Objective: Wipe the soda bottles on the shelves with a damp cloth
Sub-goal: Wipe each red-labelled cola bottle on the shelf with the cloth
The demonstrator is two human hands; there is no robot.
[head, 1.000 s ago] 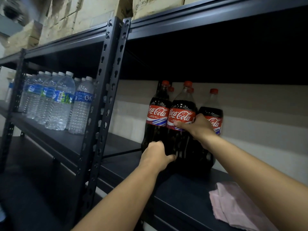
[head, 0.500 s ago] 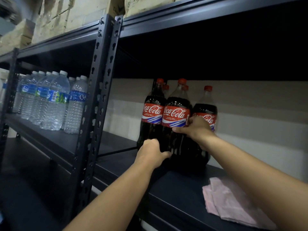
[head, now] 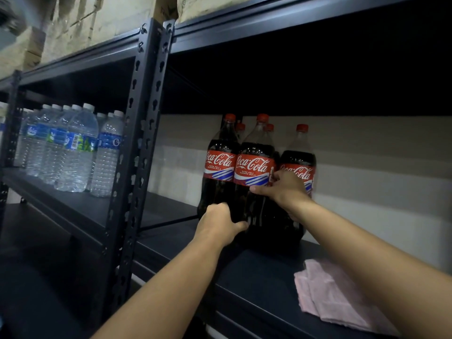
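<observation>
Several large cola bottles with red caps and red labels stand together on the dark shelf [head: 256, 272]. My left hand [head: 220, 222] grips the lower body of the front middle bottle [head: 254, 167], thumb round its right side. My right hand [head: 283, 189] holds the same bottle just under its label, fingers reaching between it and the right bottle [head: 299, 157]. The left bottle [head: 219, 162] stands touching the middle one. A pink cloth [head: 335, 297] lies crumpled on the shelf to the right, under my right forearm, in neither hand.
Several clear water bottles [head: 73, 148] with blue labels fill the neighbouring shelf bay on the left. A black perforated upright [head: 137, 133] divides the two bays. Cardboard boxes [head: 102, 18] sit on the top shelf. A pale wall backs the shelves.
Both hands keep their hold on the middle cola bottle in much the same places. The view shifts slightly; the bottles stay standing on the shelf.
</observation>
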